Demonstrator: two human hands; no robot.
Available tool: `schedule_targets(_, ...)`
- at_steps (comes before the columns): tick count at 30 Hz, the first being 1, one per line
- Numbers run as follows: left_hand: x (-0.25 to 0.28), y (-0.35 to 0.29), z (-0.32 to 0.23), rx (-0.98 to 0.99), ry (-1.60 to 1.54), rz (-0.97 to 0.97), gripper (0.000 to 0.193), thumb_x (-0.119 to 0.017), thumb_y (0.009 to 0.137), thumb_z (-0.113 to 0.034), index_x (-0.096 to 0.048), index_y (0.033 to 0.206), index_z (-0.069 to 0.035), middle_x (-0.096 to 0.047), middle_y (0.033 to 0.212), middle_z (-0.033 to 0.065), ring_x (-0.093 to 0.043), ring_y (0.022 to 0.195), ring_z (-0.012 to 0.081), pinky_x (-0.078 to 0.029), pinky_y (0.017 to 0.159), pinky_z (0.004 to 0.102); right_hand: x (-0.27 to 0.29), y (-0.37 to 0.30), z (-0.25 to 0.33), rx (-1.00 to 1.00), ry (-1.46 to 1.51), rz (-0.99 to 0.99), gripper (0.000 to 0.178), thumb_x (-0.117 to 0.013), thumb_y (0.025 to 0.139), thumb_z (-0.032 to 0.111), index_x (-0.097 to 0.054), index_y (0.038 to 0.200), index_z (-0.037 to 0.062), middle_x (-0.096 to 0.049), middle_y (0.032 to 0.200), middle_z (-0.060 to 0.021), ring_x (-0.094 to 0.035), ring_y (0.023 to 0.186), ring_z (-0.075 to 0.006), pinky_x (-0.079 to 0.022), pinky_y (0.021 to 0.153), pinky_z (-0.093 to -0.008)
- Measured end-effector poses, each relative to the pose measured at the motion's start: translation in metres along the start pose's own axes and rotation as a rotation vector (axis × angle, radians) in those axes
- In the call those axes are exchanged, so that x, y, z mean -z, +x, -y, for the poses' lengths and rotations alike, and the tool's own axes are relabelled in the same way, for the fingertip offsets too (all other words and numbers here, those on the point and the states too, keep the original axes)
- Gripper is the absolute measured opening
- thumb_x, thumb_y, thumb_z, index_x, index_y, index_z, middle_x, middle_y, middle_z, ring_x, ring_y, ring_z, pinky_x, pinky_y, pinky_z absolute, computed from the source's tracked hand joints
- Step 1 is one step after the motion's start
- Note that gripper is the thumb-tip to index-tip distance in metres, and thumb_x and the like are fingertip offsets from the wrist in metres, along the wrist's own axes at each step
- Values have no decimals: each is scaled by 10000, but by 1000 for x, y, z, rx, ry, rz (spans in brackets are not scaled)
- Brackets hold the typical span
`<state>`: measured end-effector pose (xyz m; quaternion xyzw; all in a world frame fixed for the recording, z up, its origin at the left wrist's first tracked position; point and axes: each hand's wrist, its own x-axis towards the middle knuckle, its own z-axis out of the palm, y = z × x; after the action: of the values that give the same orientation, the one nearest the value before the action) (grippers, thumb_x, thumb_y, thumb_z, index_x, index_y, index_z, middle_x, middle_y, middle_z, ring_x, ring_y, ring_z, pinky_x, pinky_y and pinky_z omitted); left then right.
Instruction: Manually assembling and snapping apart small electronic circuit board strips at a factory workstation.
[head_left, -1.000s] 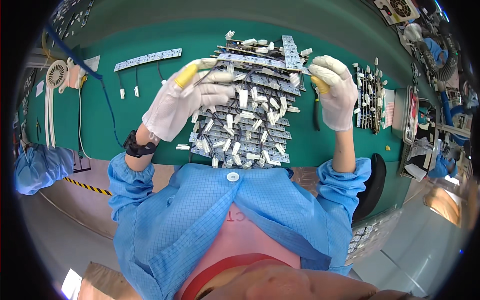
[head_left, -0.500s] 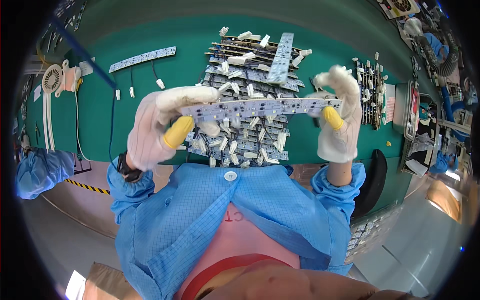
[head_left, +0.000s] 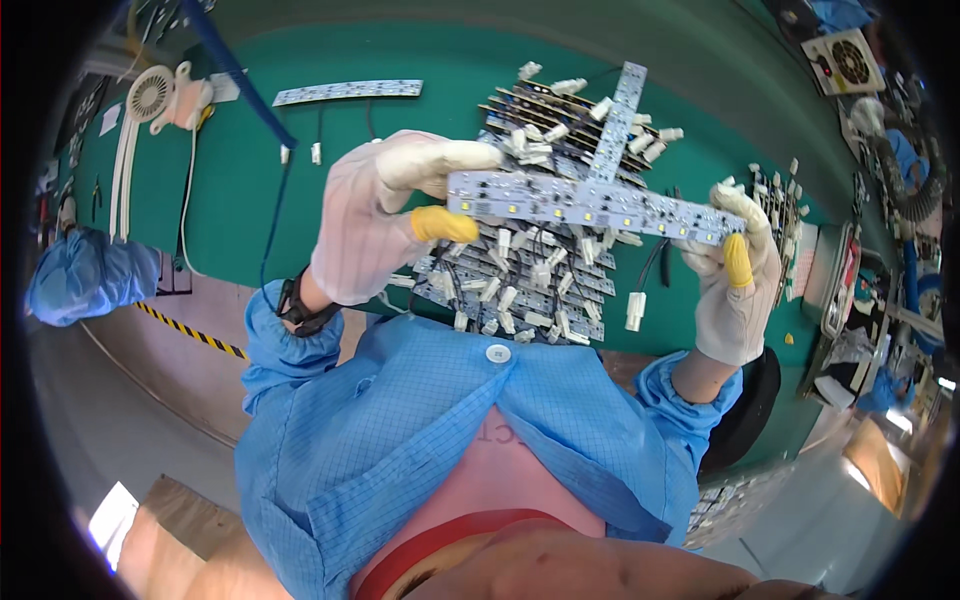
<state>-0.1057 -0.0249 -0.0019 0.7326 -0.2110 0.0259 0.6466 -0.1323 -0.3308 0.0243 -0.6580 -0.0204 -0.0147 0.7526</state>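
Both gloved hands, left (head_left: 375, 225) and right (head_left: 735, 290), pinch opposite ends of a long white LED strip board (head_left: 585, 205), lifted above the heaped boards (head_left: 530, 280) on the green counter (head_left: 250, 200). Its dangling white connector (head_left: 634, 310) could snag the pile, and uneven pulling might flex the strip.

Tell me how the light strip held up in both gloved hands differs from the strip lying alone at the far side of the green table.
The held strip is lifted above the pile of strips, gripped at its ends by the left hand and right hand; the far strip lies flat on the green table, untouched. The held strip looks larger, being nearer the camera. A wire with a white plug hangs below the held strip. Both are long, narrow, pale boards.
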Motion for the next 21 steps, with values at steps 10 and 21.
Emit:
schedule_targets(10, 11, -1, -1, -178, 167, 12, 479, -687, 728, -404, -685, 1064, -62, -666, 851, 92, -607, 668, 176, -476, 599, 272, 6, 2, -2, 39, -143, 92, 621, -634, 858, 455, -506, 1176, -63, -641, 753, -84, -619, 576, -126, -428, 471, -181)
schedule_targets(21, 22, -5, 4, -59, 257, -68, 613, -618, 785, -531, -668, 1077, 5, -658, 1007, 118, -637, 868, 200, -489, 753, 282, -5, 1, 6, -39, -157, 113, 800, -717, 751, 549, -476, 1194, -74, -605, 810, -88, -541, 529, -93, -432, 480, -186)
